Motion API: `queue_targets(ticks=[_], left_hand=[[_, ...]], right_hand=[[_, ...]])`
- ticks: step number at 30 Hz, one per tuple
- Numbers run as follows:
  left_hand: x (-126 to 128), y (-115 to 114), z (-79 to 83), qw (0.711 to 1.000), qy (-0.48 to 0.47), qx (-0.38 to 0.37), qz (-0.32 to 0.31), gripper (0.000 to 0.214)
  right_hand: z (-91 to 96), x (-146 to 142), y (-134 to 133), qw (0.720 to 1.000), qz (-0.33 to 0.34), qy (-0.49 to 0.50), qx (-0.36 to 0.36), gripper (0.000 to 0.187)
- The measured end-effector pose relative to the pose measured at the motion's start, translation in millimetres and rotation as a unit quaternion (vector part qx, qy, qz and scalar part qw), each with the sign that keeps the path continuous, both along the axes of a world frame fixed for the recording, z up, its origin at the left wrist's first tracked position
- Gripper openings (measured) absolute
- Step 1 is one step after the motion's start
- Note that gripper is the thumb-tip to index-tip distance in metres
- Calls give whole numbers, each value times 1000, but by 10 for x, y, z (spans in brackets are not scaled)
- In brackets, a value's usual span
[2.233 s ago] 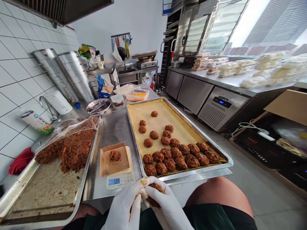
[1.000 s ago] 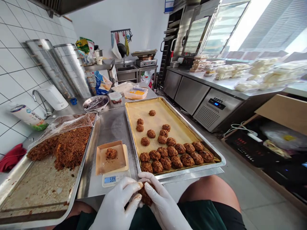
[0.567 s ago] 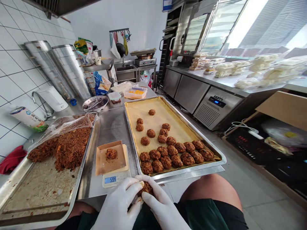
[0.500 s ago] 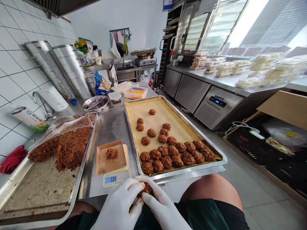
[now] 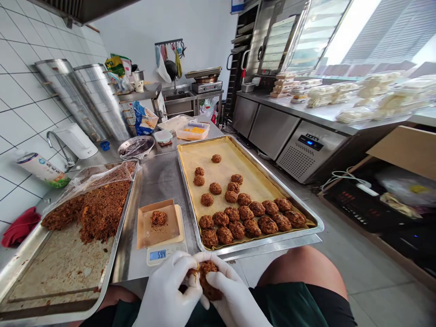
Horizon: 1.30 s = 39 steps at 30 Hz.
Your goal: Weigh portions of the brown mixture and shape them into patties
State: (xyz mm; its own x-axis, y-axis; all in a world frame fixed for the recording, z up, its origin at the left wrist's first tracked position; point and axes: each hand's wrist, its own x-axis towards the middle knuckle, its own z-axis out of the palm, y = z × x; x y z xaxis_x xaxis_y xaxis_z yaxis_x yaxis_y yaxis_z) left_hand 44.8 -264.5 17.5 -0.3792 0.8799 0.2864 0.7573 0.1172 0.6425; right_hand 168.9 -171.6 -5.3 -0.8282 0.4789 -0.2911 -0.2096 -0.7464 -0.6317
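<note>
In white gloves, both my hands are closed round a brown, crumbly ball (image 5: 210,284) above my lap. My left hand (image 5: 170,286) presses its fingertips on the ball's left side, with brown bits on the fingers. My right hand (image 5: 235,288) cups the other side, its thumb across the front. Just beyond, a paper tray (image 5: 143,234) with a small brown clump (image 5: 159,218) rests on a digital scale (image 5: 173,252) reading 59.4. To the right, a lined baking tray (image 5: 200,156) holds several similar balls (image 5: 252,228), packed closest along its near edge.
At left stands a metal tray (image 5: 44,277) with a heap of brown mixture (image 5: 105,209) partly under plastic film. Behind are a foil-like bowl (image 5: 136,146) and a plastic box (image 5: 192,131). Packed clear boxes (image 5: 320,96) line the right counter.
My hands have parted slightly, so more of the ball shows between them. My left fingers have shifted to its left side. The trays and the scale reading stay the same.
</note>
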Motion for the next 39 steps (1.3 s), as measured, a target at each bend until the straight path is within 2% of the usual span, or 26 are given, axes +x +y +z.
queue_targets(ticks=[5,8,10,13,15,18,20,22,25,27,29,31,34,36,39], left_hand=[[-114,-50,62,981,-183,-43,49,19],[-93,-35,14,975,-216,-40,28,9],[-64,-23,-14,981,-190,-28,19,5],[-131,-39,-11,991,-125,-25,50,7],[-311,-60,6,991,-76,-20,107,14],[-740,-26,2,981,42,-25,186,20],[-1016,76,-44,976,132,-56,166,17],[-1200,226,-122,973,165,-74,145,18],[-1283,425,-242,972,182,-94,118,24],[-1275,456,-254,971,189,-107,96,29],[-1270,372,-168,972,188,-117,75,37],[-1277,198,11,975,175,-111,85,41],[-1272,-98,320,965,139,-63,211,29],[-1236,-235,445,950,131,-47,278,27],[-1166,-317,446,951,120,-42,283,26]], right_hand=[[-17,41,79,999,-20,34,-36,28],[-66,1,47,999,-9,43,-16,21],[-99,-40,4,999,-11,34,5,18],[-153,-74,-29,999,-36,25,16,22],[-199,-74,-15,998,-58,18,9,25],[-283,-70,29,996,-89,9,-14,23],[-336,-80,46,995,-90,9,-28,23],[-382,-97,48,996,-80,9,-33,24],[-435,-110,51,997,-69,14,-33,27],[-455,-97,72,997,-68,15,-36,28],[-457,-72,104,996,-73,10,-42,28],[-433,-45,129,995,-81,4,-50,26],[-354,-23,118,993,-99,-3,-65,23],[-279,-17,77,991,-114,-4,-72,21],[-154,-3,15,991,-99,-17,-86,26]])
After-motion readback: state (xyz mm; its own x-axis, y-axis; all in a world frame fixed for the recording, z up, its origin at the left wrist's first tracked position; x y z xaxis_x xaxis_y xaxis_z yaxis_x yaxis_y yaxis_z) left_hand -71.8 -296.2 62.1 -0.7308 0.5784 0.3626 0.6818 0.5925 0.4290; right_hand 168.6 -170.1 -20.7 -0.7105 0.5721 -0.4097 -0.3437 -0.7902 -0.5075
